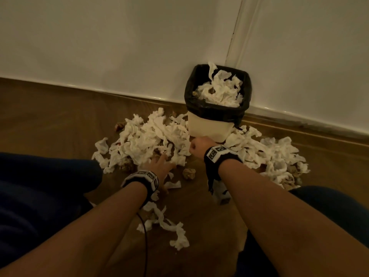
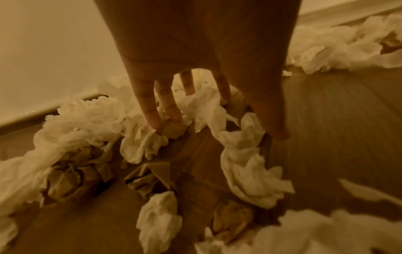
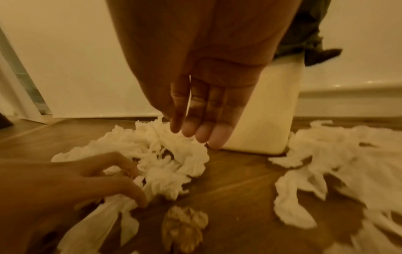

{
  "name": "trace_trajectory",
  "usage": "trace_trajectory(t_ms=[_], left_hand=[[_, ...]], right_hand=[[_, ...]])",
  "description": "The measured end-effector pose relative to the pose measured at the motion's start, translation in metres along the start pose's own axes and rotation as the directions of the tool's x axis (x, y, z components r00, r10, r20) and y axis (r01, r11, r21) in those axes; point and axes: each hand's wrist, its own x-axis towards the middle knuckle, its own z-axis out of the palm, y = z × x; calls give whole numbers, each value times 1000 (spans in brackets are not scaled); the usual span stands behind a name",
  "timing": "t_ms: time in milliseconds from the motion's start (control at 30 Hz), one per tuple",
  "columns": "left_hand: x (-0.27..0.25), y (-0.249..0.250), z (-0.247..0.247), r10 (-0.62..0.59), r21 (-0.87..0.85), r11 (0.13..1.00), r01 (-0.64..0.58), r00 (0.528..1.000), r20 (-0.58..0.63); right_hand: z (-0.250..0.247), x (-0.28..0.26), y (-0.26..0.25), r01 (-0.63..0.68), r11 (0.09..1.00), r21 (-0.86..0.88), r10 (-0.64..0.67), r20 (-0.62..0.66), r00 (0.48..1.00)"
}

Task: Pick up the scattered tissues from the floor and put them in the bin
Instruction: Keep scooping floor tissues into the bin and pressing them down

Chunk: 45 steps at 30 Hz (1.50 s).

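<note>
one bin [image 1: 209, 126], cream with a black liner [image 1: 217, 111] folded over its rim, stands on the wood floor [image 1: 50, 116] against the far wall [image 1: 119, 47]. it is filled nearly to the rim with white tissues, and one strip rises above the far edge; a brown scrap or two shows among them.

loose tissues [image 1: 151, 134] lie in one heap left of the bin and another heap [image 1: 273, 154] to its right, too tangled to count. a thin trail of them [image 1: 169, 226] runs toward the near side, between the two forearms. at least four crumpled brown paper balls sit among the white, one [image 1: 189, 173] lying alone between the hands.

the left hand [image 1: 159, 166] is at the near edge of the left heap, fingers [image 2: 150, 110] spread and reaching down, their tips touching tissue; from the right wrist view the thumb and fingers pinch a white tissue [image 3: 117, 202] against the floor.

the right hand [image 1: 199, 146] hangs just in front of the bin's near wall, above the right edge of the left heap. its fingers [image 3: 206, 113] are straight, pressed together and pointing down, holding nothing.
</note>
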Motion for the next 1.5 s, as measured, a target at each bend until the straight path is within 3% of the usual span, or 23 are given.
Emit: trace_trajectory(t_ms=[200,367,500,633,733,833,900,967,1067,1133,1167,1233,1267,1333,1400,1467,1500], left_hand=[[12,8,6,-31,-58,998,30,999,-23],[17,12,-3,-120,-314,946,80,987,-110],[12,-2,-11,-209,-484,873,62,944,-255],[3,-9,-29,-377,-645,762,60,851,-366],[0,-16,-36,-468,-778,628,17,807,-360],[-2,-23,-38,-491,-862,504,-59,802,-342],[-2,-26,-38,-502,-866,498,-33,804,-319],[0,-30,-38,-529,-916,401,-15,812,-245],[3,-30,-40,-545,-974,224,-30,825,-151],[5,-29,-43,-533,-977,212,-11,837,-125],[6,-29,-44,-525,-967,254,18,842,-122],[7,-28,-43,-514,-940,339,45,845,-145],[6,-27,-44,-518,-942,333,34,842,-152],[1,-22,-47,-515,-965,261,-26,842,-163],[-3,-18,-52,-491,-958,279,-60,849,-196],[-8,-14,-59,-456,-951,294,-96,860,-228],[-10,-11,-64,-428,-958,253,-138,872,-238]], right_hand=[[36,2,-3,-73,996,45,68,95,993],[47,5,-7,-121,992,27,116,136,984],[69,11,-3,-202,971,130,176,190,966],[91,13,-1,-225,946,235,189,167,968],[95,18,-5,-119,986,114,96,189,977],[97,23,-9,25,999,-31,-17,235,972],[98,24,-11,93,993,-72,-73,247,966],[98,25,-13,137,986,-98,-109,247,963],[95,25,-17,99,993,-61,-83,225,971],[93,23,-16,7,997,73,-19,171,985],[91,22,-14,-48,987,154,28,133,991],[86,20,-11,-178,915,361,159,81,984],[83,19,-10,-226,837,498,211,88,974],[74,18,-9,-263,586,766,269,122,955],[59,12,-5,-278,371,886,316,161,935],[47,6,1,-274,267,924,326,181,928],[43,2,3,-263,219,940,327,183,927]])
